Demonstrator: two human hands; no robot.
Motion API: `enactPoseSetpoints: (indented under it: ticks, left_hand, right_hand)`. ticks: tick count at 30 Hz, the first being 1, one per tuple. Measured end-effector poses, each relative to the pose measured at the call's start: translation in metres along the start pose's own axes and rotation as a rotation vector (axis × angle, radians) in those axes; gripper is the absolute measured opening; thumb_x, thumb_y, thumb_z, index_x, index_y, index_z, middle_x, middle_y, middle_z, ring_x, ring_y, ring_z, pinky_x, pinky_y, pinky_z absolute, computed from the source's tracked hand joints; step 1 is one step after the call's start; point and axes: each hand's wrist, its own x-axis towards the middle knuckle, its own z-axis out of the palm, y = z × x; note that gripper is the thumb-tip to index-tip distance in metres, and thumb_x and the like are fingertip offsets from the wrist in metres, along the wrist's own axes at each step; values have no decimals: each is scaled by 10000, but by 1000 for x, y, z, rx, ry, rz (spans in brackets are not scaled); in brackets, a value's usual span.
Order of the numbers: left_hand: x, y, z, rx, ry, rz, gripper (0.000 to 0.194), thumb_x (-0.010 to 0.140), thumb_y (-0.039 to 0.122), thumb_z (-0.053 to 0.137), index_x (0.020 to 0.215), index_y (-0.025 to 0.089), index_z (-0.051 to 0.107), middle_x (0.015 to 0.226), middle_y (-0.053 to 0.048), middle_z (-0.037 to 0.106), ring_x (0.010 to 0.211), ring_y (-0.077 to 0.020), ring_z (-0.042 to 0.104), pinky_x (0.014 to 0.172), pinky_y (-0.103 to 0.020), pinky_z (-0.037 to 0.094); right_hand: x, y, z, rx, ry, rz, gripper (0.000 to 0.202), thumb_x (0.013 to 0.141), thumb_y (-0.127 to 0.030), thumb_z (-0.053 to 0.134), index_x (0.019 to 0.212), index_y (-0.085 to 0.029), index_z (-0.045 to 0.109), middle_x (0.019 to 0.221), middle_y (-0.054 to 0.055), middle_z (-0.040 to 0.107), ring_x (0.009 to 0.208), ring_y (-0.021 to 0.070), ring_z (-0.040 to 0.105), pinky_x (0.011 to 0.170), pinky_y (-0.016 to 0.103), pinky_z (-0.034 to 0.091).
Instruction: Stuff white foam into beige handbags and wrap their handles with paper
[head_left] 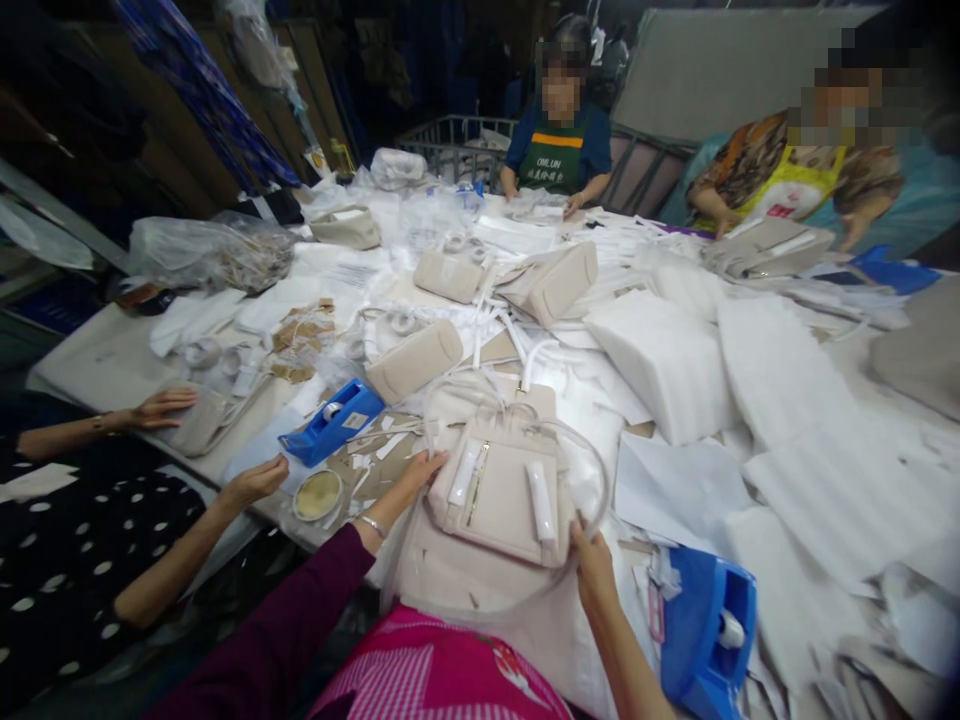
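Observation:
A beige backpack (pixel 502 490) lies in front of me with its front panel up, a top handle and a long strap showing. Its front has a gold zipper (pixel 477 485) and two parts wrapped in white film. At its left side edge, my left hand (pixel 421 472) is closed on the bag, below a purple sleeve. My right hand (pixel 592 560) pinches the lower right edge, where the strap comes down; its fingertips are partly hidden. Another beige bag piece (pixel 435 580) lies under the backpack, close to my pink apron.
Blue tape dispensers (pixel 334 420) (pixel 709 630) stand left and right of the bag, with a round tin (pixel 317 495) nearby. Beige bags (pixel 416 360) and white foam sheets (pixel 787 380) cover the table. A co-worker's hands (pixel 259 480) are close on my left; two people work across.

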Motion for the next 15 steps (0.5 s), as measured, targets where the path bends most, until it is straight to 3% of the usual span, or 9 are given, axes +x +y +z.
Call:
enactPoseSetpoints:
  ticks: [3, 7, 8, 10, 12, 15]
  left_hand:
    - [4, -2, -12, 161, 125, -24, 313, 732, 389, 646, 898, 129, 596, 801, -56, 640, 793, -217, 615, 761, -333, 480]
    - [-1, -1, -21, 449, 393, 109, 326, 718, 231, 630, 1026, 137, 578, 967, -71, 605, 915, -208, 582, 870, -348, 454]
    - [-5, 0, -20, 500, 400, 182, 326, 736, 211, 608, 1053, 141, 575, 1012, -78, 592, 925, -199, 574, 877, -344, 452]
    - [-14, 1, -12, 579, 352, 296, 288, 774, 185, 559, 1058, 141, 583, 1015, -82, 582, 893, -180, 572, 856, -328, 464]
    - [-23, 3, 1, 620, 270, 324, 252, 795, 176, 539, 1037, 142, 597, 966, -73, 583, 867, -172, 572, 847, -318, 469]
    - [-30, 6, 22, 746, 228, 314, 280, 792, 214, 572, 1064, 155, 598, 988, -71, 562, 929, -189, 563, 896, -335, 450]
  right_hand:
    - [1, -2, -17, -35, 84, 29, 647, 672, -594, 573, 1093, -102, 574, 932, 105, 652, 870, 254, 614, 749, 350, 495]
    - [-7, -12, -33, -279, 353, -283, 645, 693, -507, 548, 1193, -100, 534, 1160, 191, 569, 1074, 322, 522, 900, 452, 430]
    - [-10, -15, -33, -315, 347, -367, 603, 720, -478, 527, 1196, -108, 539, 1187, 195, 558, 1090, 321, 512, 927, 464, 410]
    - [-18, -20, -28, -286, 199, -417, 518, 778, -433, 482, 1193, -132, 554, 1163, 172, 590, 1047, 291, 549, 926, 447, 419]
    - [-23, -23, -17, -212, 16, -360, 484, 800, -406, 470, 1198, -145, 559, 1115, 147, 629, 985, 261, 590, 884, 408, 456]
    - [-24, -24, 4, -169, -64, -264, 521, 753, -382, 510, 1208, -132, 562, 1107, 149, 643, 969, 268, 612, 856, 404, 481]
